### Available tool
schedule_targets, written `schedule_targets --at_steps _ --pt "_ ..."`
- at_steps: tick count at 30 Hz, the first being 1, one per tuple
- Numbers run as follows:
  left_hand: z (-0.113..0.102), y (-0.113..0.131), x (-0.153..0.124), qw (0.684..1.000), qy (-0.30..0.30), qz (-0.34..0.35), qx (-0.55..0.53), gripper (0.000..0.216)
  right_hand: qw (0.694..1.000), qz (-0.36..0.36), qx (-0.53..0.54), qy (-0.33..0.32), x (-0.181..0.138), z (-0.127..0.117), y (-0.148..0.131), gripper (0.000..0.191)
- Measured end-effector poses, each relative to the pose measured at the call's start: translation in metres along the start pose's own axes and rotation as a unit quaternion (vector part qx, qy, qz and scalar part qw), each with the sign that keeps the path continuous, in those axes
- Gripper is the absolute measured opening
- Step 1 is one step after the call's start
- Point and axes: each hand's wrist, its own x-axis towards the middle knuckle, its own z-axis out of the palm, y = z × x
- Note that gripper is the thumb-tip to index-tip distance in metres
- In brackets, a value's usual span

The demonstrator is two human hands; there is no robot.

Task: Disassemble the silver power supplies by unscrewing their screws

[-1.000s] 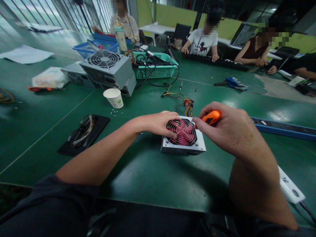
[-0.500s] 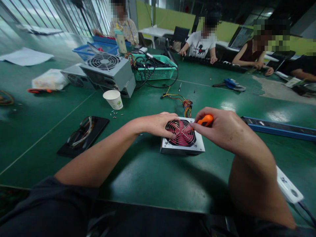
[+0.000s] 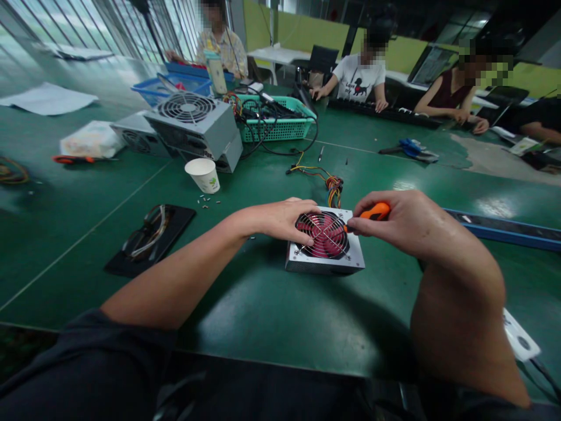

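A silver computer power supply (image 3: 354, 257) lies on the green table with its red fan (image 3: 323, 248) and wire grille facing up. My left hand (image 3: 287, 221) grips its left side, the thumb over the grille's edge and the fingers toward the far edge. In my right hand (image 3: 394, 219), closed at the unit's right side, is an orange-and-black screwdriver (image 3: 377, 211). Its front end points left over the grille; I cannot make out whether the tip touches anything. A bundle of coloured cables (image 3: 334, 186) runs from the unit's far side.
Left of the unit are a paper cup (image 3: 203, 175), several small screws (image 3: 205, 202) and a black panel with cables (image 3: 149, 240). Behind stand grey power supplies (image 3: 197, 131) and a green basket (image 3: 278, 128). A blue-edged bar (image 3: 508, 228) lies right. Co-workers (image 3: 359, 79) sit across.
My right hand has shifted right with the screwdriver, from over the grille toward the power supply's right edge. My left hand stays on the unit.
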Motion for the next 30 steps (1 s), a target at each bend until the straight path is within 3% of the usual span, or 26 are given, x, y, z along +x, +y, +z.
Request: schedule_targets --at_steps 12,18,25,30 --pt "-0.002 0.004 -0.001 1.000 0.002 0.010 -0.006 0.063 0.999 -0.037 0.018 -0.024 -0.002 -0.002 0.001 0.021" --pt "-0.002 0.003 -0.001 1.000 0.003 0.012 -0.010 0.063 0.999 -0.019 0.025 -0.025 -0.003 -0.004 0.001 0.026" --pt "-0.003 0.005 -0.001 1.000 0.003 0.006 -0.014 0.064 0.997 -0.008 0.051 0.059 -0.011 -0.009 0.004 0.034" --pt "-0.004 0.007 -0.001 1.000 -0.002 -0.014 -0.009 0.064 0.978 -0.012 0.113 0.173 -0.004 -0.003 0.006 0.045"
